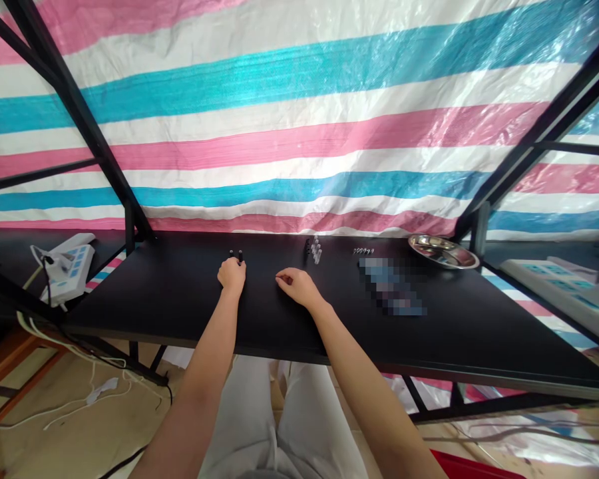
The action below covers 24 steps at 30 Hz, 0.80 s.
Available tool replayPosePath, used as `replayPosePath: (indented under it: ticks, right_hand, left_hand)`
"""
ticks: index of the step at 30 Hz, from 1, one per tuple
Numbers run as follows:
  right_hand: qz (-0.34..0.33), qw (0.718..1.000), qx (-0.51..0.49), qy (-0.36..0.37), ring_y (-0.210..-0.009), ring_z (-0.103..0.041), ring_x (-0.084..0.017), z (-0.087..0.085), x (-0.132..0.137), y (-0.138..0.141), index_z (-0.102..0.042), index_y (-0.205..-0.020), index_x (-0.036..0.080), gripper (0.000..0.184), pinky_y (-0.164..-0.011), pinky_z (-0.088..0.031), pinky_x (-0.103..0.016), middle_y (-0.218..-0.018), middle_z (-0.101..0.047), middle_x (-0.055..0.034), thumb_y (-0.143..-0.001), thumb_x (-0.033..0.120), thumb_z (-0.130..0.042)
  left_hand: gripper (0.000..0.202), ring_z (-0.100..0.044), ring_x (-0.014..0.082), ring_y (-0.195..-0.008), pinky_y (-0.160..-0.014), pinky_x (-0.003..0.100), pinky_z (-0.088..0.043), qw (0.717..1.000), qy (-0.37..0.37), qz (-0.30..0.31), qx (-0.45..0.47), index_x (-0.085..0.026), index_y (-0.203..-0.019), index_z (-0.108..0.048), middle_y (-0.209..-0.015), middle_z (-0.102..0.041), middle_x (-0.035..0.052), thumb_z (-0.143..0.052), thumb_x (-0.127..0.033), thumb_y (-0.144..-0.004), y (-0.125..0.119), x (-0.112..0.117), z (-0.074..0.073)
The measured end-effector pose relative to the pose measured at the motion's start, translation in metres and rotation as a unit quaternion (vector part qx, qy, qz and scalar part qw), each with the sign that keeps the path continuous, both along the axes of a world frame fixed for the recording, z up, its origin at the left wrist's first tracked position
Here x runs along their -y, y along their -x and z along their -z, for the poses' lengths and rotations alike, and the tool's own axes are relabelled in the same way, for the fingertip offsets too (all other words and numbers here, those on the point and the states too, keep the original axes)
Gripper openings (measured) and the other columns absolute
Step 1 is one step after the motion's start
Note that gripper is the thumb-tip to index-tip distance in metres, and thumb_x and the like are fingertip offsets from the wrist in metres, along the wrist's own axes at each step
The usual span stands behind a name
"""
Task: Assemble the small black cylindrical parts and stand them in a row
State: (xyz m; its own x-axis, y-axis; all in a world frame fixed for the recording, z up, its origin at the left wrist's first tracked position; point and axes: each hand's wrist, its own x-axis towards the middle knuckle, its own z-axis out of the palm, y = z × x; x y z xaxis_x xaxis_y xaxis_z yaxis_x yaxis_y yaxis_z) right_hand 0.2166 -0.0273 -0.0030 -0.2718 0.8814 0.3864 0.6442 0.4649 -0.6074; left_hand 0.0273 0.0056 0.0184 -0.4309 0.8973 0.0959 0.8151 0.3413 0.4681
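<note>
My left hand [232, 273] rests on the black table with its fingers closed. Two small dark cylinders stand at its fingertips: the right one [240, 255] appears to be in the pinch, and the left one [231, 254] is just beyond the knuckles. Farther right, my right hand [298, 286] lies on the tabletop with curled fingers, thumb toward fingertips; whatever it may hold is hidden. Past that hand, small clear or whitish cylinders [317, 251] stand grouped beside small black cylinders [307, 247].
A row of small shiny pieces [363, 251] lies near a pixelated patch [392, 286] on the black table [180, 293]. A round metal dish [472, 261] is at the back right. Power strips [74, 273] and black frame posts [130, 219] flank the table; a striped sheet hangs behind.
</note>
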Motion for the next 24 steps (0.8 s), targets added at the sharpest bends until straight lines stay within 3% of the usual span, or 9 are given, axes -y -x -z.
replayPosePath:
  ticks: [5, 10, 12, 14, 19, 21, 24]
  right_hand:
    - [0.048, 0.998, 0.008, -0.029, -0.065, -0.056, -0.015, -0.004, 0.003, -0.002, -0.067, -0.077, 0.020, 0.021, -0.065, -0.040, -0.026, -0.071, -0.064, -0.0031, -0.079, 0.031, -0.050]
    - [0.228, 0.972, -0.030, -0.051, -0.064, -0.056, -0.017, -0.010, 0.001, -0.012, -0.065, -0.070, 0.018, 0.031, -0.062, -0.037, -0.027, -0.068, -0.064, -0.0059, -0.083, 0.034, -0.041]
    - [0.295, 0.953, -0.045, -0.044, -0.064, -0.056, -0.018, -0.011, -0.002, -0.019, -0.065, -0.071, 0.017, 0.031, -0.062, -0.036, -0.028, -0.067, -0.063, -0.0070, -0.083, 0.033, -0.040]
    - [0.345, 0.937, -0.049, -0.028, -0.068, -0.056, -0.019, -0.010, -0.004, -0.026, -0.065, -0.074, 0.016, 0.029, -0.063, -0.035, -0.029, -0.070, -0.064, -0.0084, -0.081, 0.031, -0.042]
    - [0.403, 0.914, -0.022, 0.031, -0.083, -0.056, -0.024, -0.001, -0.011, -0.042, -0.065, -0.087, 0.015, 0.023, -0.070, -0.036, -0.033, -0.086, -0.066, -0.0117, -0.078, 0.024, -0.046]
    - [0.405, 0.913, -0.006, 0.053, -0.089, -0.055, -0.026, 0.004, -0.014, -0.045, -0.065, -0.092, 0.013, 0.025, -0.074, -0.036, -0.035, -0.091, -0.065, -0.0134, -0.077, 0.023, -0.047]
    - [0.398, 0.915, 0.007, 0.070, -0.095, -0.054, -0.028, 0.011, -0.020, -0.048, -0.064, -0.098, 0.012, 0.028, -0.078, -0.035, -0.038, -0.096, -0.063, -0.0146, -0.076, 0.024, -0.050]
  left_hand:
    - [0.025, -0.062, 0.0259, -0.091, -0.077, 0.034, -0.047, 1.000, 0.003, 0.002, -0.006, -0.022, -0.095, -0.069, -0.100, -0.067, 0.0114, -0.052, -0.034, -0.080, 0.000, 0.003, -0.002]
    - [0.027, -0.063, 0.0258, -0.086, -0.074, 0.034, -0.045, 0.999, -0.018, 0.026, -0.024, -0.021, -0.089, -0.068, -0.092, -0.067, 0.0111, -0.048, -0.037, -0.083, -0.010, 0.012, -0.005]
    - [0.031, -0.063, 0.0241, -0.083, -0.073, 0.033, -0.045, 0.994, -0.042, 0.081, -0.053, -0.021, -0.088, -0.067, -0.084, -0.067, 0.0097, -0.042, -0.039, -0.086, -0.024, 0.018, -0.004]
    - [0.031, -0.062, 0.0209, -0.080, -0.072, 0.030, -0.044, 0.978, -0.077, 0.183, -0.072, -0.021, -0.093, -0.064, -0.081, -0.066, 0.0071, -0.038, -0.038, -0.088, -0.043, 0.025, -0.001]
    - [0.042, -0.055, 0.0191, -0.093, -0.079, 0.029, -0.041, 0.884, -0.165, 0.413, -0.144, -0.018, -0.129, -0.041, -0.102, -0.061, 0.0086, -0.036, -0.027, -0.089, -0.083, 0.033, 0.011]
    - [0.049, -0.053, 0.0199, -0.094, -0.079, 0.031, -0.040, 0.862, -0.165, 0.450, -0.169, -0.018, -0.136, -0.030, -0.109, -0.058, 0.0091, -0.037, -0.026, -0.088, -0.091, 0.030, 0.014]
    - [0.054, -0.051, 0.0201, -0.096, -0.079, 0.031, -0.039, 0.860, -0.161, 0.448, -0.182, -0.019, -0.139, -0.024, -0.114, -0.055, 0.0093, -0.038, -0.026, -0.088, -0.098, 0.019, 0.017]
